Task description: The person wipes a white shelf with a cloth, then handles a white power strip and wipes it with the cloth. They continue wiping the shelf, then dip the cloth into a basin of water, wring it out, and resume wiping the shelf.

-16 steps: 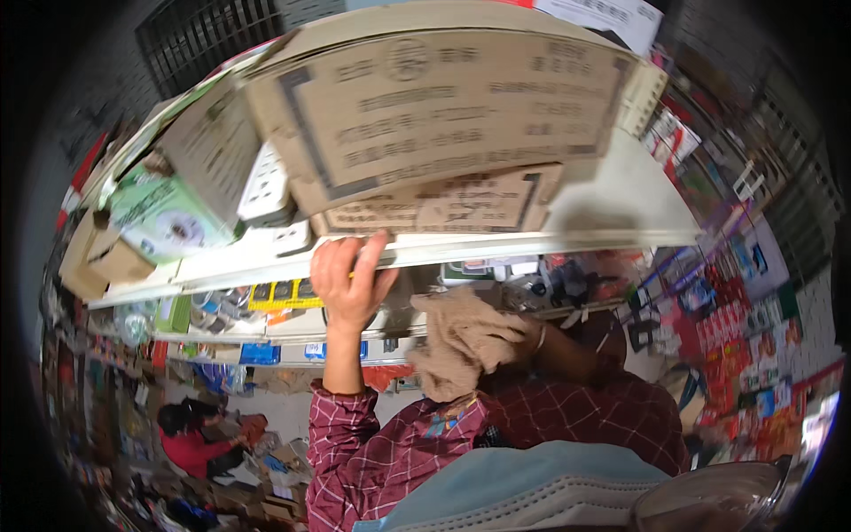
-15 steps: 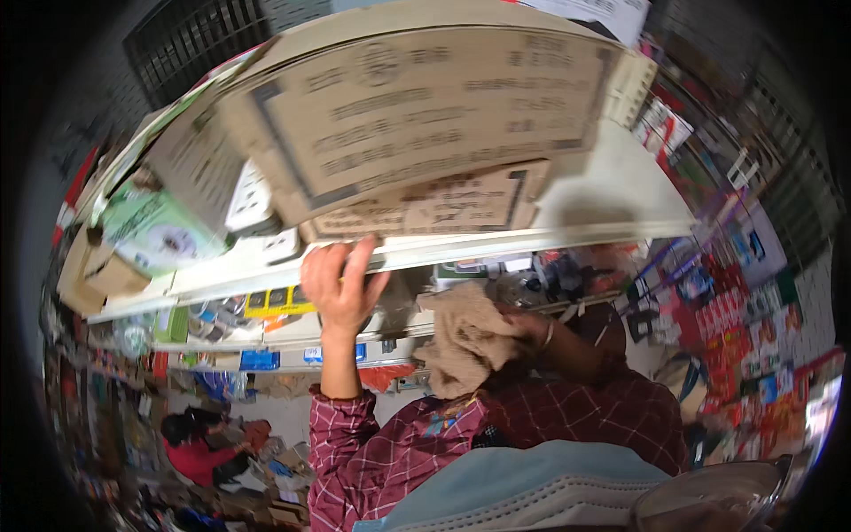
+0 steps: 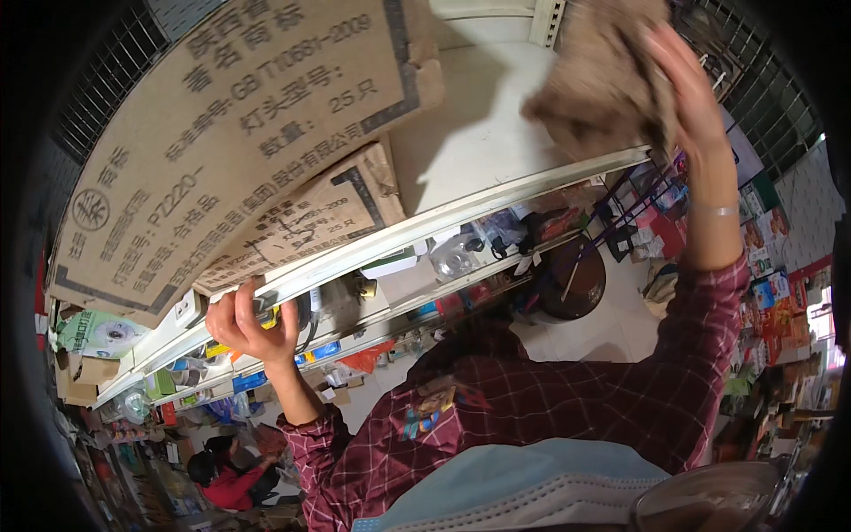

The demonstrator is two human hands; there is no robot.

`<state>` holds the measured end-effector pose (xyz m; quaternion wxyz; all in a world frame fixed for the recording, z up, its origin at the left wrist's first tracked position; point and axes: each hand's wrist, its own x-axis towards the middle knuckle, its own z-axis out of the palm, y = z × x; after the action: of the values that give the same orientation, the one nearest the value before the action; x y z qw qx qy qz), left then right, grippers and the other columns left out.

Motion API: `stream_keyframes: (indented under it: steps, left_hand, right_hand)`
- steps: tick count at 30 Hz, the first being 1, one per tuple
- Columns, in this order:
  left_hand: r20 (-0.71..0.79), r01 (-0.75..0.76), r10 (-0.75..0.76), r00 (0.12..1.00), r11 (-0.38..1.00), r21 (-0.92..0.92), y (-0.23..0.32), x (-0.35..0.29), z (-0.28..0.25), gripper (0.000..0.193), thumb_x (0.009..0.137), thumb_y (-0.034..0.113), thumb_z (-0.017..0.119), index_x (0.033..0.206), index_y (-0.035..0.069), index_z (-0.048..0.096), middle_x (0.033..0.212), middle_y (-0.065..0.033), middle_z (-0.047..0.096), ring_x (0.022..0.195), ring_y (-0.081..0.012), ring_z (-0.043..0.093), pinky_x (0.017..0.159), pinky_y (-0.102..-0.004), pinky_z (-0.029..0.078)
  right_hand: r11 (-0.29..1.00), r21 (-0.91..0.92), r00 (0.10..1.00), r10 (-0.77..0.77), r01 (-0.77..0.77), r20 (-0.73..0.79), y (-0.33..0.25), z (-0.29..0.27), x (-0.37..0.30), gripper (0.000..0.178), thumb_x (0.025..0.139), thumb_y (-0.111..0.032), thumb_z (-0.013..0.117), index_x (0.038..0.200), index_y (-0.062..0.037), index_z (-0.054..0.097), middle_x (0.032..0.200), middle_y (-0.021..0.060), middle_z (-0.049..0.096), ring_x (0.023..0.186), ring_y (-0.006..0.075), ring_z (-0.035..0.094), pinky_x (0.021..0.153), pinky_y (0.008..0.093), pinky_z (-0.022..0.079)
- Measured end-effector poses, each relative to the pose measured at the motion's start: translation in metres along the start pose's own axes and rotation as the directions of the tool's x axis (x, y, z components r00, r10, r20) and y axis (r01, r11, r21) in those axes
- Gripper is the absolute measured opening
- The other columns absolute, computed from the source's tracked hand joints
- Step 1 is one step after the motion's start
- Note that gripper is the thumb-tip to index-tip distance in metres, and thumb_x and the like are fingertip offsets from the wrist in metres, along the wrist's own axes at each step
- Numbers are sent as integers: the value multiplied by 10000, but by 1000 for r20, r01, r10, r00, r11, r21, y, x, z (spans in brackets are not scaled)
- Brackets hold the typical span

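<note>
Left hand: fingers curled together over the front lip of the top shelf, just under the smaller cardboard box. It looks like a steadying grip, not a hold on any goods.
Right hand: raised to the far right of the shelf, fingers closed on a brown cloth that is pressed down on the white shelf top.
Cloth: bunched and fuzzy, resting on the bare stretch of shelf right of the boxes and well apart from them.
Risk, boxes: the large cardboard box leans out over the shelf edge on top of the smaller one. I judge that a sweep of the cloth to the left could nudge the pair off the edge.
Risk, balance: both arms are stretched high, so if the left grip slipped, the person could lurch.
Risk, dust: anything wiped toward the near edge would likely fall onto the goods below.
Shelf: white, painted, with a thin raised front lip.
Room: a packed shop, with lower shelves crowded with small packets, a dark round stool on a pale floor, and wire grating overhead. A person in red crouches near the lower left.
</note>
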<state>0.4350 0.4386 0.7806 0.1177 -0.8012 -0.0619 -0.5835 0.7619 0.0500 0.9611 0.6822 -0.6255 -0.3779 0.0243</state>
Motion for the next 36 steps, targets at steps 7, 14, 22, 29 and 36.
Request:
stream_keyframes:
  steps: [7, 14, 22, 29, 36]
  left_hand:
    - [63, 64, -65, 996, 998, 26, 0, -5, -7, 444, 706, 192, 651, 1127, 67, 589, 1091, -106, 471, 1078, -290, 423, 950, -451, 320]
    - [42, 53, -54, 998, 998, 41, 1, -2, -1, 466, 639, 84, 616, 1102, 82, 575, 1068, -97, 459, 1031, -277, 430, 919, -459, 339]
    - [-31, 8, -7, 1000, 998, 57, 2, 3, 6, 445, 675, 102, 683, 1103, 103, 560, 1035, -66, 486, 919, -254, 471, 846, -417, 349]
    - [-45, 90, -88, 995, 996, 29, 2, -4, 7, 400, 677, 164, 662, 1062, 104, 571, 1059, -69, 473, 1045, -265, 427, 943, -451, 300]
    - [-133, 95, -77, 988, 986, 135, -2, -7, 12, 350, 690, 236, 710, 996, 137, 571, 986, -47, 484, 978, -257, 443, 899, -433, 326]
  right_hand:
    - [610, -460, 670, -161, 645, 725, 87, 141, 58, 260, 933, -293, 497, 1057, -91, 605, 1196, 140, 542, 1157, 305, 490, 966, 401, 449]
    - [95, -517, 521, -15, 850, 853, 169, 137, 115, 346, 896, -262, 484, 1236, -232, 537, 1268, 75, 504, 1195, 309, 476, 989, 402, 403]
    - [268, -915, 835, 389, 301, 388, 188, -19, 148, 619, 949, -519, 311, 1394, -98, 402, 1386, 169, 447, 1249, 324, 456, 1077, 390, 310]
    - [148, -965, 897, 360, 215, 255, 143, 13, 106, 688, 943, -565, 272, 1444, -96, 317, 1500, 102, 297, 1383, 292, 272, 1153, 348, 162]
    - [272, -453, 463, 29, 849, 886, 114, 113, 34, 244, 974, -245, 461, 1024, -57, 607, 813, 92, 605, 831, 189, 567, 744, 369, 468]
